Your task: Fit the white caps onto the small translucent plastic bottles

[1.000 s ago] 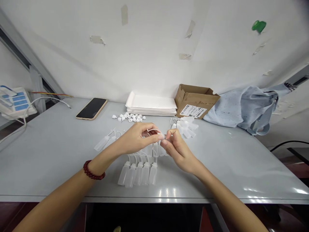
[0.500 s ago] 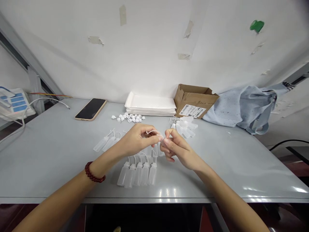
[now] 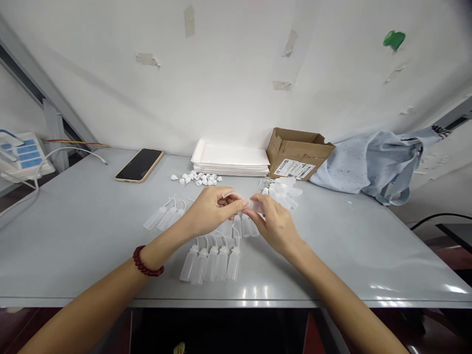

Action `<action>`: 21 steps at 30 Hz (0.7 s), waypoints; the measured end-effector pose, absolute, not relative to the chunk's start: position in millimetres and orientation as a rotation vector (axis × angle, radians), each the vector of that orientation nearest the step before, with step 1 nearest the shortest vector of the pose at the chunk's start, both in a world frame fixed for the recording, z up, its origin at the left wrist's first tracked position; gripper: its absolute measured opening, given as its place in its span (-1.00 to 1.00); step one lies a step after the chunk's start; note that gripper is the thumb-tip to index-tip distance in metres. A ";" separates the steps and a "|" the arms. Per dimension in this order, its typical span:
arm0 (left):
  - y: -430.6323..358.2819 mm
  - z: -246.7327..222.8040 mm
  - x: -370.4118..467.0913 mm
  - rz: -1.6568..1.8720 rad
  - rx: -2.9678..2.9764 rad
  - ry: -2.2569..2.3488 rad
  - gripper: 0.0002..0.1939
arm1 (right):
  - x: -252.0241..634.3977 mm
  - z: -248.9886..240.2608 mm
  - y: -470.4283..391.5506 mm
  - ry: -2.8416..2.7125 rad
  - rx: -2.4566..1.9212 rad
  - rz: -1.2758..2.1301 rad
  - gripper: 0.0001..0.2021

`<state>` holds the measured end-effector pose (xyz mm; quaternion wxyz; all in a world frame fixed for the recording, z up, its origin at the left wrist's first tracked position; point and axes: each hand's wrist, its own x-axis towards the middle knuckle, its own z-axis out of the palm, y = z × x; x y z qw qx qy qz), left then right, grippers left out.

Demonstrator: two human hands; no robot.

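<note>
Head view: one worktable, grey (image 3: 332, 255), with two bare hands at its middle, close together above the surface.

Item, held: one small translucent bottle (image 3: 255, 206), raised between the hands, partly covered by fingers; a thin pale strap (image 3: 229, 195) arches over the left fingers.

Left hand (image 3: 212, 209): thumb and fingers pinched at the strap end of the bottle; exact contact hidden. Red beaded bracelet (image 3: 147, 263) at the wrist.

Right hand (image 3: 276, 221): thumb and fingers clamped along the bottle's body.

Change noted: half a second ago the right fingertips were bunched and curled close against the left thumb; they now lie flatter along the body, with more of it showing. Judged meaning: the bottle is now gripped from both ends, for steadier handling; whether its top is fastened cannot be told.

Nearby, strapped bottles: five in a front row (image 3: 211, 264); a group at left (image 3: 157, 217), partly behind the forearm; others beneath the hands (image 3: 246, 228).

Beyond: loose white caps (image 3: 204, 181), a heap of bottles (image 3: 285, 181), stacked white envelopes (image 3: 230, 164), a cardboard box (image 3: 300, 155), a phone (image 3: 140, 165)
</note>
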<state>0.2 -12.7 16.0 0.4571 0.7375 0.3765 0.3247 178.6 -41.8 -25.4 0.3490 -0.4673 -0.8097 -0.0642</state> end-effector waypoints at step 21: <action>-6.6 11.4 -10.3 0.688 1.967 0.750 -0.79 | 181.9 -8.9 -45.3 -2.105 -1.122 0.590 -0.74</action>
